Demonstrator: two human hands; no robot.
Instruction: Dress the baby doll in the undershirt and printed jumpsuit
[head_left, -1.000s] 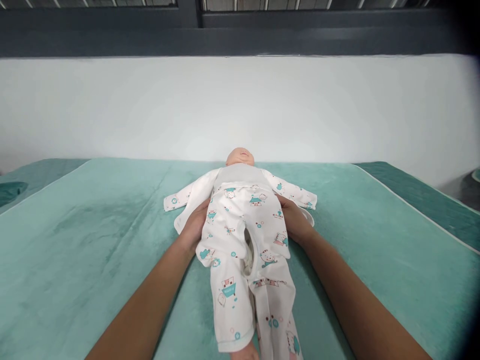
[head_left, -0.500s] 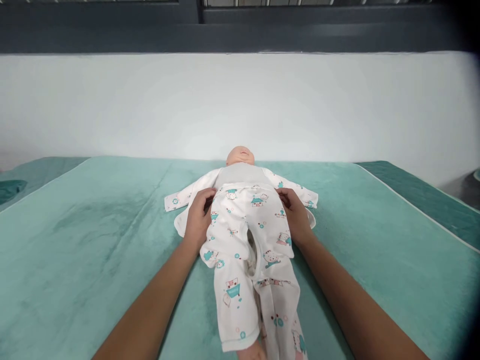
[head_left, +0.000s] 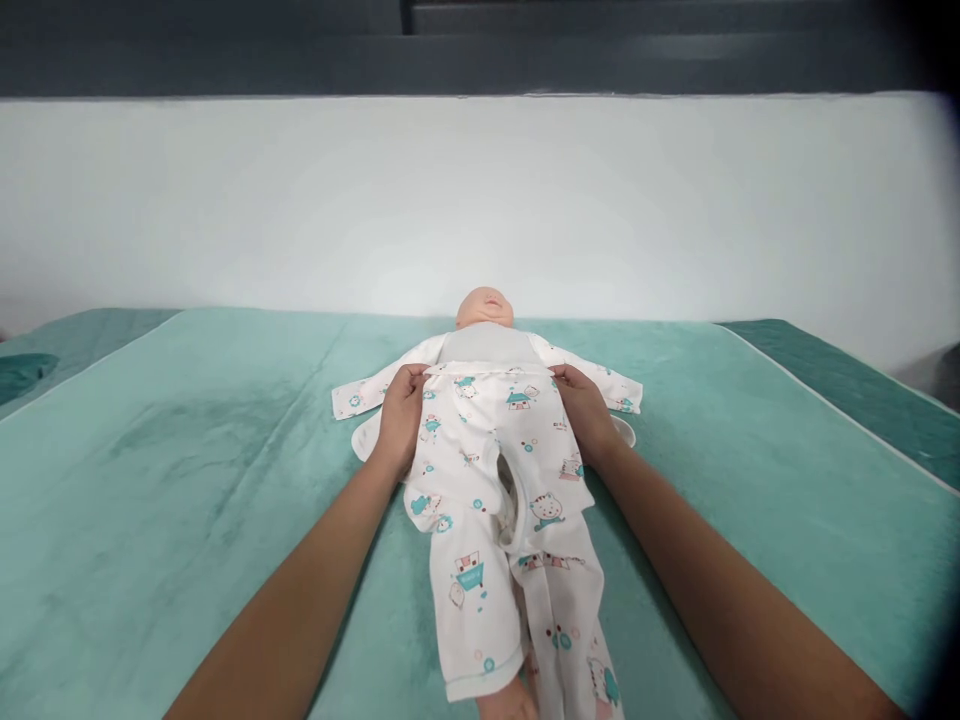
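Observation:
A baby doll (head_left: 486,306) lies on its back, head at the far side. Printed white baby pants (head_left: 495,450) cover its legs and reach up over the belly; one foot shows at the near left cuff. My left hand (head_left: 403,415) pinches the waistband at its left corner. At the opposite corner my right hand (head_left: 589,412) grips the same waistband, which is stretched between the two. Beneath, a white baby shirt (head_left: 626,390) is spread with its sleeves out to both sides. The doll's chest (head_left: 486,344) is pale grey.
Under the doll is a green plush blanket (head_left: 187,520) with white seam lines. A white wall (head_left: 480,190) stands behind, with a dark frame (head_left: 225,60) above it. A dark object (head_left: 946,375) shows at the right edge.
My fingers have closed on the waistband's two corners and drawn it straight and slightly upward. The view has tilted down a little.

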